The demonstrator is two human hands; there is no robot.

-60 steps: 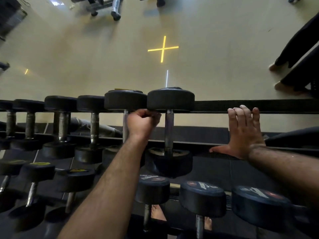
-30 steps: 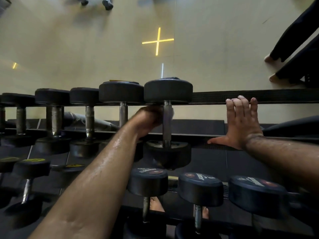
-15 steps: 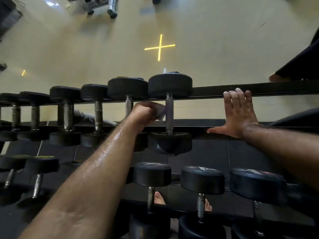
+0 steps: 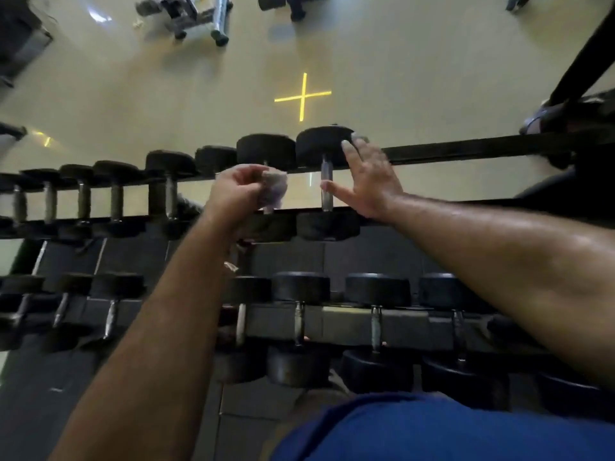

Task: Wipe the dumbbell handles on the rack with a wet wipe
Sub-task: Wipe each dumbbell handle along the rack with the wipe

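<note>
Left hand point(image 4: 238, 191) grips wipe point(image 4: 274, 191) — right hand point(image 4: 366, 181) open on dumbbell point(image 4: 324, 181).

wet wipe point(image 4: 274, 189): pale grey-white with a faint lilac tint, crumpled, no print that I can make out
dumbbell heads point(image 4: 324, 146): matte black, plain
dumbbell handles point(image 4: 326, 188): bare silver-grey metal; any texture is too blurred to tell
rack rail point(image 4: 466, 149): black
floor point(image 4: 416, 78): glossy beige-tan with soft pale reflections
cross on the floor point(image 4: 303, 96): bright yellow, two thin crossed lines
mats under the rack point(image 4: 133, 254): dark charcoal, split by thin lighter seams
shorts point(image 4: 449, 430): solid blue
bench frame point(image 4: 199, 15): grey and chrome, black wheels
</note>
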